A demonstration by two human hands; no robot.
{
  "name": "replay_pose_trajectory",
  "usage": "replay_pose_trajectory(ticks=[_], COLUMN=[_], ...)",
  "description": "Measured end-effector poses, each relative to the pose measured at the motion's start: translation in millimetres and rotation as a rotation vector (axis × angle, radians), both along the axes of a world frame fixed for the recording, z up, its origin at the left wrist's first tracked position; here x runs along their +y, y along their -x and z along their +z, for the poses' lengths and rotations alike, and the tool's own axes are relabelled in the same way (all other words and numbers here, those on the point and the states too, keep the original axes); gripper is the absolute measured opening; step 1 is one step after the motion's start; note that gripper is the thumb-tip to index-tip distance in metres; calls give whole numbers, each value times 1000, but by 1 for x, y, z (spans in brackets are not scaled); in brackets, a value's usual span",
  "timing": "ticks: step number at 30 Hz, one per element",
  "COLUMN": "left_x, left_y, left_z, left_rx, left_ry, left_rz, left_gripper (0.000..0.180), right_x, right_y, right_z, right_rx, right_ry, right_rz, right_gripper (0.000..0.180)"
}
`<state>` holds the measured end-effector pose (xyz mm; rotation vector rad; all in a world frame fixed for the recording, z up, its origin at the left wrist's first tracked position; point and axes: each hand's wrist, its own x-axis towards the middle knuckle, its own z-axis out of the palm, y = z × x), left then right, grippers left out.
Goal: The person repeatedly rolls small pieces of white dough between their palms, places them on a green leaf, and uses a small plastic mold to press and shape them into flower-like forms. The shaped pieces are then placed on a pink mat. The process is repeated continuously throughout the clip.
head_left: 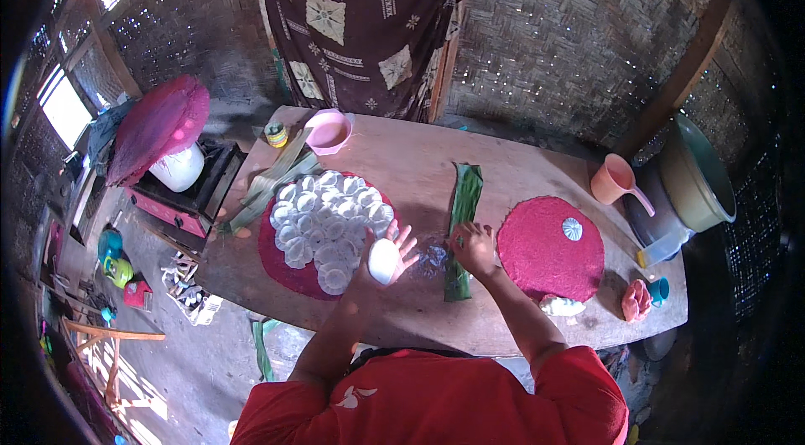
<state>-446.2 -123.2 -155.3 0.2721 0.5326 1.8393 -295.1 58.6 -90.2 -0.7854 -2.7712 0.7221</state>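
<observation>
— White dough, a flat round disc (384, 260), lies on my left hand (387, 254). The palm is up, the fingers are spread, and nothing pinches it; it only rests there.

— Where does it sit among the rest?

— Going from the left: the round red mat (281, 265) with its heap of white discs (331, 223) is just beside that hand, on its left and a little beyond it. The hand hovers over the wooden table (419, 168), off the mat's near right edge. To its right lies the banana leaf strip (463, 223).

— How does the strip lie?

— Its long axis runs away from me, near end close to my body, far end pointing toward the woven wall. My right hand (474, 248) rests on its near part, fingers curled down onto the leaf. Whether they pinch it or only press it flat, I cannot tell.

— So which hand is nearer the leaf?

— The right one, touching it. The disc lies just left of the strip, near but apart, with a wet patch of table between them. Further right is a second red mat (545, 256) with a single white disc (572, 229) on it, well clear of both hands.
</observation>
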Motion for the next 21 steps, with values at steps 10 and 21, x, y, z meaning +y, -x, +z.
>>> replay_pose_trajectory(ticks=[10,21], left_x=[68,69], left_y=[-17,-60], left_z=[-5,27], left_rx=[-336,-297], left_ry=[-230,-8], left_rz=[-50,24], left_gripper=[55,51], right_x=[3,-35], right_y=[-3,-13], right_z=[108,74], right_rx=[556,231], right_ry=[1531,612], right_rz=[250,55], right_gripper=[57,52])
